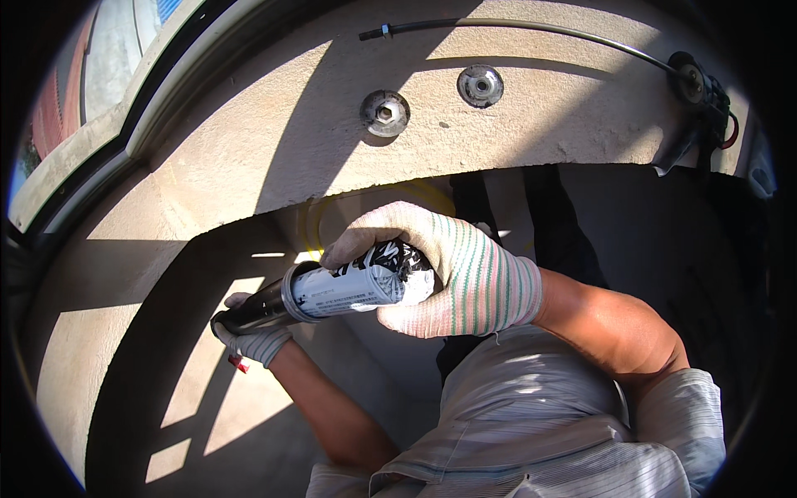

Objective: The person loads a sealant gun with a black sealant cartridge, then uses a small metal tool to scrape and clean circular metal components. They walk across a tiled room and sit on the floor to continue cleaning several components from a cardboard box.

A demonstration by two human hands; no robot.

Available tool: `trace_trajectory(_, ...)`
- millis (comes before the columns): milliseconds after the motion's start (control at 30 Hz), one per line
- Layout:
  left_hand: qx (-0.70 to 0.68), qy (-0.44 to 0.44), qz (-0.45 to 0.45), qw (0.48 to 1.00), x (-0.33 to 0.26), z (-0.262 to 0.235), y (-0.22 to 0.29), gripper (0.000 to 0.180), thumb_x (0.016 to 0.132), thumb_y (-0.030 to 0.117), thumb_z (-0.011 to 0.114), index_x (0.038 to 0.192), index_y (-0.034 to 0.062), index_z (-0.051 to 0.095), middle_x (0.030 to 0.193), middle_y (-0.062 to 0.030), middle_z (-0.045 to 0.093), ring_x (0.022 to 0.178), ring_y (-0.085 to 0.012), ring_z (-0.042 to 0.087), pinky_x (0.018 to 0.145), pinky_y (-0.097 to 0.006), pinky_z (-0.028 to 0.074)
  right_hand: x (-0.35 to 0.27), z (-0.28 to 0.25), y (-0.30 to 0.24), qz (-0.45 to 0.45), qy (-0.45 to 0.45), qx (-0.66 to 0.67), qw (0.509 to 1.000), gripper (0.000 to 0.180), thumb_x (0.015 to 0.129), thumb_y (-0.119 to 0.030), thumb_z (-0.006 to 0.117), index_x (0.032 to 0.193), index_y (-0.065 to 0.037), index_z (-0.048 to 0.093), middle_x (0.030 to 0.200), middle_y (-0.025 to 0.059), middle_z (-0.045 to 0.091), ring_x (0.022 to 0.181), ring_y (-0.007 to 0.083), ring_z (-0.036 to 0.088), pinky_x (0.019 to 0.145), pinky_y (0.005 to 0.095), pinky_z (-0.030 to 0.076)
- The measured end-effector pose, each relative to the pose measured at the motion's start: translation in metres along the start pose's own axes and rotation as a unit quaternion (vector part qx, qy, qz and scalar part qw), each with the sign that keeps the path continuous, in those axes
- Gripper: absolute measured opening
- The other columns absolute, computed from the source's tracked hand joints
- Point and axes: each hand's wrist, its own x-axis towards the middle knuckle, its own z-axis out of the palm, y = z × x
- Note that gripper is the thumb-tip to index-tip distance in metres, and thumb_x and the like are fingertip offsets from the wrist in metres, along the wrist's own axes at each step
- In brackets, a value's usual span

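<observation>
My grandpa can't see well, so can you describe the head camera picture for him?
A person's gloved right hand grips a white-and-black packet partly inside a dark tube, which the gloved left hand holds. Above, two round metal pieces lie on a partly sunlit ledge, with a long rod stretching over it.

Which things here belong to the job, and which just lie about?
Job:
Shiny black cylindrical tube, in the gloved left hand
White-and-black film-wrapped cylinder, in the gloved right hand, partly inside the tube
Probably also, loose on the beige ledge: thin metal rod with dark handle; two round grey-and-black discs

Lying about:
Apparently, curved yellow strip below the ledge
</observation>
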Motion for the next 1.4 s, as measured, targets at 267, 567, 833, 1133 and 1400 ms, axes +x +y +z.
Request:
trace_trajectory(267,0.039,0.048,0.067,0.996,-0.018,0.028,-0.014,0.039,0.088,0.042,0.069,0.105,0.0061,0.066,0.103,-0.0092,0.069,0.097,-0.0245,0.070,0.093,-0.038,0.056,0.000,-0.004,0.007,-0.027,-0.046,0.030,0.998,0.053,0.089,-0.023,0.075,0.133,-0.003,0.054,0.130,0.0149,0.063,0.127,0.0265,0.060,0.111,0.0421,0.046)
trace_trajectory(567,-0.013,0.005,-0.007,1.000,-0.017,0.022,-0.007,0.042,0.089,0.047,0.062,0.107,0.0087,0.066,0.104,-0.0087,0.071,0.098,-0.0274,0.070,0.094,-0.045,0.056,0.000,-0.008,-0.006,-0.004,-0.047,-0.057,0.997,0.059,0.104,-0.041,0.060,0.145,0.001,0.052,0.138,0.0171,0.062,0.131,0.0245,0.059,0.112,0.0376,0.045)
trace_trajectory(833,-0.035,0.023,-0.006,0.999,-0.013,0.019,-0.011,0.043,0.086,0.046,0.065,0.110,0.0099,0.064,0.106,-0.0080,0.069,0.098,-0.0257,0.069,0.092,-0.044,0.056,-0.008,-0.010,-0.009,0.014,-0.051,-0.097,0.994,0.054,0.092,-0.010,0.054,0.146,-0.003,0.050,0.129,0.0194,0.064,0.116,0.0294,0.066,0.101,0.0370,0.051)
trace_trajectory(1133,-0.113,0.001,-0.055,0.992,-0.011,0.012,-0.015,0.041,0.082,0.036,0.071,0.111,0.0094,0.062,0.108,-0.0065,0.067,0.105,-0.0222,0.066,0.097,-0.039,0.054,-0.010,-0.009,0.003,-0.070,-0.051,-0.145,0.986,0.063,0.081,-0.002,0.048,0.145,-0.001,0.051,0.126,0.0214,0.066,0.114,0.0313,0.067,0.099,0.0374,0.053)
trace_trajectory(1400,-0.064,-0.017,-0.009,0.998,-0.017,0.019,-0.022,0.043,0.089,0.047,0.065,0.103,0.0073,0.065,0.097,-0.0073,0.067,0.092,-0.0216,0.068,0.090,-0.035,0.056,-0.009,-0.003,0.005,-0.103,-0.026,-0.130,0.986,0.064,0.077,0.007,0.045,0.141,0.001,0.054,0.122,0.0230,0.068,0.113,0.0316,0.069,0.097,0.0364,0.055)
